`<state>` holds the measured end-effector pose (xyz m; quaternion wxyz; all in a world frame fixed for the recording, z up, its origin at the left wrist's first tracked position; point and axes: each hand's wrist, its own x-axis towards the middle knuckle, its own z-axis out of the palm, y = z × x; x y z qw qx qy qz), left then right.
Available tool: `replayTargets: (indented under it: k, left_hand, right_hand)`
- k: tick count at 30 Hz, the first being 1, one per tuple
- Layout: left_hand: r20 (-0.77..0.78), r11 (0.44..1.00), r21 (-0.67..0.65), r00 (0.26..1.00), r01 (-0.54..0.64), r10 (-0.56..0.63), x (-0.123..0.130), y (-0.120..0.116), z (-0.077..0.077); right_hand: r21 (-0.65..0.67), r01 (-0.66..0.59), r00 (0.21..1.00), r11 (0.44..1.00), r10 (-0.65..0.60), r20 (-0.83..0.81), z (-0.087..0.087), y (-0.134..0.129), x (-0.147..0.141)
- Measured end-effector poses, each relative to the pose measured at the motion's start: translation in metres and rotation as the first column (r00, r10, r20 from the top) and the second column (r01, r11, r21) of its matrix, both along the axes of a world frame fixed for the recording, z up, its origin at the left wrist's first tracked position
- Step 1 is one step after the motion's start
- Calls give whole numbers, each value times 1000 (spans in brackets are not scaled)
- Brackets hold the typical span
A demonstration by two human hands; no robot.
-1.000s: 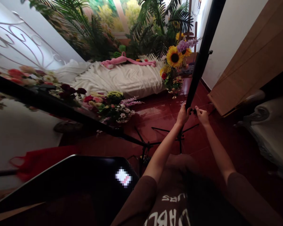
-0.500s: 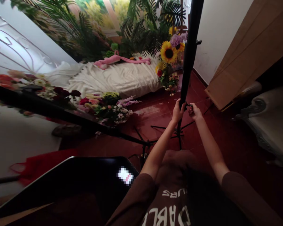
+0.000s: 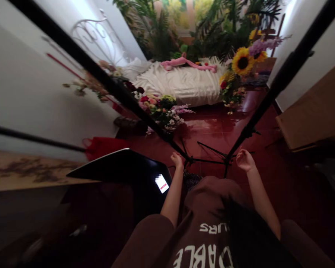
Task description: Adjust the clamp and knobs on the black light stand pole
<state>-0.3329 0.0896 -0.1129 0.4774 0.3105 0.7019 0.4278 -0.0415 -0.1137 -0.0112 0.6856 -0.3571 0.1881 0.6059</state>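
The left stand and right stand rise from splayed legs, presumably for balance, beside the left hand and right hand, whose fingers curl, any pinch impossible to tell.

We record left hand near one black pole; right hand, loosely curled, near a second pole; sunflowers beyond, beside cream cloth.

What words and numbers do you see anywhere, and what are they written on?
"DABLE": big white letters on the brown shirt, possibly only part of a word.
"URS": smaller white letters on the same shirt, maybe also partial.
Lit screen: too small and blurred to read.
No readable numbers.
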Motion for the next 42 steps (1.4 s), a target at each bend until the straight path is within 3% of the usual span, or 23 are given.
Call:
replayTargets:
  k: [2, 3, 6, 8, 10, 14, 19, 24, 28, 34, 39, 42]
  left_hand:
    - [-12, 981, 146, 992, -126, 129, -24, 28, 25]
    - [17, 942, 298, 987, -156, 158, -31, 41, 40]
    - [64, 776, 630, 998, -32, -10, -40, 70, 84]
    - [13, 707, 704, 994, 66, -107, -39, 80, 106]
    - [-60, 678, 719, 985, 154, -159, -35, 84, 118]
    - [-59, 696, 690, 974, 197, -218, -31, 89, 116]
    - [-111, 709, 684, 985, 174, -135, -31, 97, 102]
    - [-155, 716, 675, 983, 177, -97, -31, 104, 92]
    - [-192, 729, 651, 975, 210, -110, -32, 107, 87]
    - [-235, 695, 689, 970, 206, -54, -33, 106, 88]
    - [-255, 703, 684, 967, 196, -21, -30, 104, 92]
    - [-249, 712, 679, 968, 180, -7, -29, 102, 97]
  right_hand:
    - [-1, -72, 997, 997, 72, -40, -13, 7, -15]
    - [-2, -101, 993, 995, 101, -57, -18, 12, -21]
    - [-26, -163, 982, 986, 160, -103, -27, 28, -40]
    - [-51, -205, 974, 977, 199, -112, -29, 41, -49]
    - [-52, -257, 961, 965, 250, -120, -30, 54, -58]
    - [92, -402, 891, 911, 412, -190, -32, 84, -88]
    - [255, -628, 695, 736, 677, -242, -19, 140, -157]
    - [324, -621, 668, 714, 698, -259, 13, 203, -205]
    - [352, -645, 640, 678, 732, -235, 26, 238, -211]
    - [427, -719, 491, 548, 836, -246, 21, 258, -201]
    - [504, -700, 376, 507, 861, -343, 11, 267, -191]
    - [533, -666, 354, 521, 851, -389, 5, 270, -187]
